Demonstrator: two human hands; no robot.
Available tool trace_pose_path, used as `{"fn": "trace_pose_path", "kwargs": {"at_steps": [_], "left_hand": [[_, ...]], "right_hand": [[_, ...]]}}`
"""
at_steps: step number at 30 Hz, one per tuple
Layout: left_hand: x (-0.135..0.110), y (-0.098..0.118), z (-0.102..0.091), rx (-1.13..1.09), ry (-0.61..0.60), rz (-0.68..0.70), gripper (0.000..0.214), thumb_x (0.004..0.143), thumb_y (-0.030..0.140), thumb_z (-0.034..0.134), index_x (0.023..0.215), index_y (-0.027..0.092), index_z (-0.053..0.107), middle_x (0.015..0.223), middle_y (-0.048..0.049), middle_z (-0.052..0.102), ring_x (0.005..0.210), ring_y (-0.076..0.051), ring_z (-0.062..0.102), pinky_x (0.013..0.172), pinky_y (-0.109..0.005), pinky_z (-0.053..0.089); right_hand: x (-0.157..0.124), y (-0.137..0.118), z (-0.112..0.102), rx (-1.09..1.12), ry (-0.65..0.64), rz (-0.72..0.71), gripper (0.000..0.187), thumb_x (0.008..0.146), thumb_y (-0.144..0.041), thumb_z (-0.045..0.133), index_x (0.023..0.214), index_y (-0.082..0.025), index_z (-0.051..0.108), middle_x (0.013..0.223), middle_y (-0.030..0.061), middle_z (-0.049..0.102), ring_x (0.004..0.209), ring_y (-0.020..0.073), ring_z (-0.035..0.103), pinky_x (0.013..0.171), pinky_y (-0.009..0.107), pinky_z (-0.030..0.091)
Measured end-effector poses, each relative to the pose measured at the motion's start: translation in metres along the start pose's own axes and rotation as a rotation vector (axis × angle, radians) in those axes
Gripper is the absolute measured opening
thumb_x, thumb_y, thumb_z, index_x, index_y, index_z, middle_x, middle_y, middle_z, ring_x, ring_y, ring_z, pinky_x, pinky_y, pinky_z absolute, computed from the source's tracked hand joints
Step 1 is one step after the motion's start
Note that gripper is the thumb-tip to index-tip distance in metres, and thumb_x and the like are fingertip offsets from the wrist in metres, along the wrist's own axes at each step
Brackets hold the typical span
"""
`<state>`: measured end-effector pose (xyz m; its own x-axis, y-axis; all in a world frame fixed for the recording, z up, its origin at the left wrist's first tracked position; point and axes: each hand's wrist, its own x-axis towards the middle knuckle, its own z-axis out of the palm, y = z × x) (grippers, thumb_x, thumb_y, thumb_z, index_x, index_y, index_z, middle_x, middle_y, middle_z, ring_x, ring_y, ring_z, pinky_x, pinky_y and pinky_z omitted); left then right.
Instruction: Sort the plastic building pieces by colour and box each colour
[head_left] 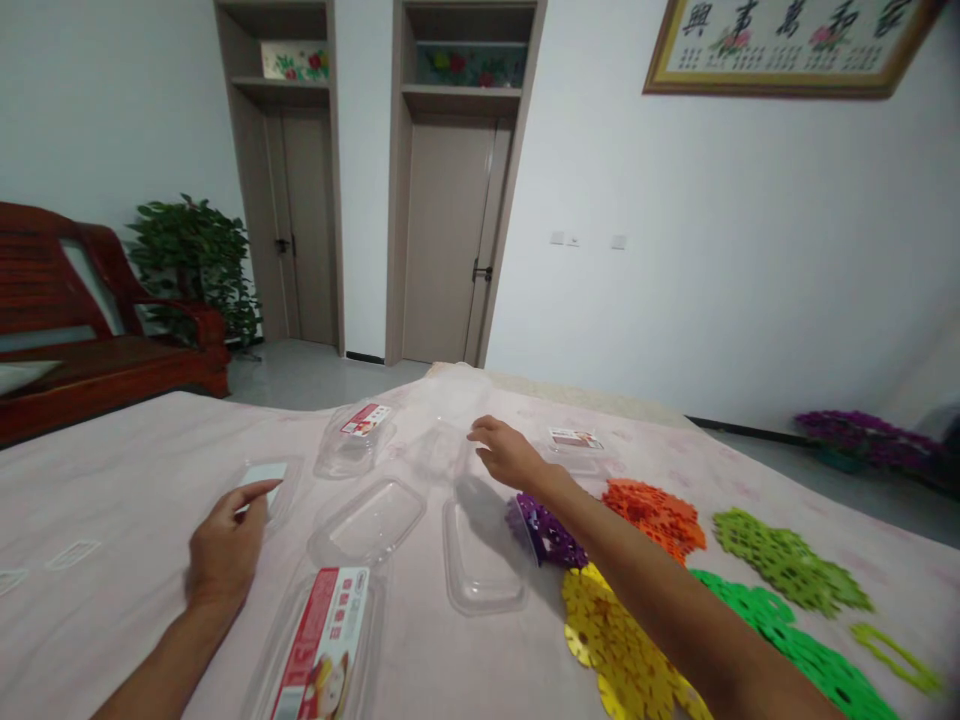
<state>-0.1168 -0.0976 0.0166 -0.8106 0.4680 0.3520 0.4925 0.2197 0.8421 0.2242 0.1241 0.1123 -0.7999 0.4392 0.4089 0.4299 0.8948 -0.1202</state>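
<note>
My left hand (225,545) rests low on the pink tablecloth (112,500), its forefinger stretched out and touching a clear lid with a white label (264,478). My right hand (508,452) reaches forward over a clear plastic box (439,450), fingers loosely curled and holding nothing I can see. Between my arms lie an empty clear tray (367,522), another clear tray (480,560) and a clear lid with a red label (322,645). Two more labelled clear lids (360,430) (574,440) lie farther off.
Piles of flat snowflake pieces lie at the right: purple (547,535), orange (656,510), yellow (622,650), light green (787,560) and bright green (810,660). Beyond the table stand a red wooden sofa (82,330), a potted plant (195,260) and two doors (450,240).
</note>
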Motion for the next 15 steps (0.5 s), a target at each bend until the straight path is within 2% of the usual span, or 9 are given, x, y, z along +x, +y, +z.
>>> {"fn": "trace_pose_path", "kwargs": {"at_steps": [2, 4, 7, 9, 11, 15], "left_hand": [[-0.001, 0.019, -0.004, -0.161, -0.030, 0.004, 0.037, 0.083, 0.044, 0.054, 0.108, 0.021, 0.069, 0.103, -0.0041, 0.072, 0.084, -0.020, 0.065, 0.072, -0.028, 0.048], [-0.004, 0.050, -0.010, -0.301, -0.147, 0.057, 0.043, 0.083, 0.049, 0.054, 0.111, 0.020, 0.067, 0.114, -0.0066, 0.070, 0.098, -0.021, 0.064, 0.078, -0.028, 0.049], [-0.012, 0.102, -0.016, -0.271, -0.407, 0.112, 0.061, 0.087, 0.063, 0.040, 0.124, 0.021, 0.062, 0.112, -0.0088, 0.070, 0.093, -0.022, 0.065, 0.074, -0.033, 0.049], [-0.022, 0.127, -0.016, -0.168, -0.567, 0.143, 0.067, 0.084, 0.067, 0.042, 0.128, 0.020, 0.060, 0.107, -0.0091, 0.070, 0.082, -0.022, 0.066, 0.070, -0.034, 0.048], [-0.033, 0.140, -0.012, -0.071, -0.671, 0.185, 0.069, 0.079, 0.067, 0.053, 0.128, 0.020, 0.060, 0.097, -0.0073, 0.069, 0.073, -0.021, 0.064, 0.065, -0.033, 0.047], [-0.047, 0.138, -0.008, -0.026, -0.696, 0.223, 0.063, 0.069, 0.054, 0.069, 0.121, 0.018, 0.065, 0.071, 0.0018, 0.059, 0.059, -0.016, 0.056, 0.056, -0.027, 0.041]], "right_hand": [[-0.019, -0.030, -0.016, 0.021, 0.022, -0.063, 0.029, 0.085, -0.008, 0.056, 0.110, -0.016, 0.069, 0.121, 0.0124, 0.062, 0.111, 0.0221, 0.059, 0.097, 0.036, 0.048], [-0.037, -0.061, -0.029, 0.030, 0.010, -0.105, 0.026, 0.087, -0.009, 0.054, 0.107, -0.017, 0.069, 0.119, 0.0119, 0.063, 0.108, 0.0218, 0.060, 0.094, 0.036, 0.050], [-0.059, -0.103, -0.041, 0.026, -0.038, -0.160, 0.023, 0.089, -0.009, 0.051, 0.103, -0.016, 0.069, 0.116, 0.0108, 0.064, 0.104, 0.0211, 0.059, 0.090, 0.035, 0.051], [-0.069, -0.123, -0.042, 0.019, -0.058, -0.182, 0.022, 0.090, -0.009, 0.050, 0.099, -0.016, 0.069, 0.115, 0.0103, 0.065, 0.102, 0.0205, 0.059, 0.086, 0.033, 0.051], [-0.076, -0.137, -0.038, 0.013, -0.068, -0.192, 0.021, 0.090, -0.010, 0.050, 0.096, -0.016, 0.069, 0.114, 0.0098, 0.065, 0.100, 0.0201, 0.058, 0.084, 0.032, 0.050], [-0.088, -0.149, -0.025, 0.032, -0.056, -0.179, 0.017, 0.087, -0.010, 0.054, 0.093, -0.016, 0.069, 0.113, 0.0094, 0.065, 0.099, 0.0197, 0.059, 0.084, 0.031, 0.049]]}}
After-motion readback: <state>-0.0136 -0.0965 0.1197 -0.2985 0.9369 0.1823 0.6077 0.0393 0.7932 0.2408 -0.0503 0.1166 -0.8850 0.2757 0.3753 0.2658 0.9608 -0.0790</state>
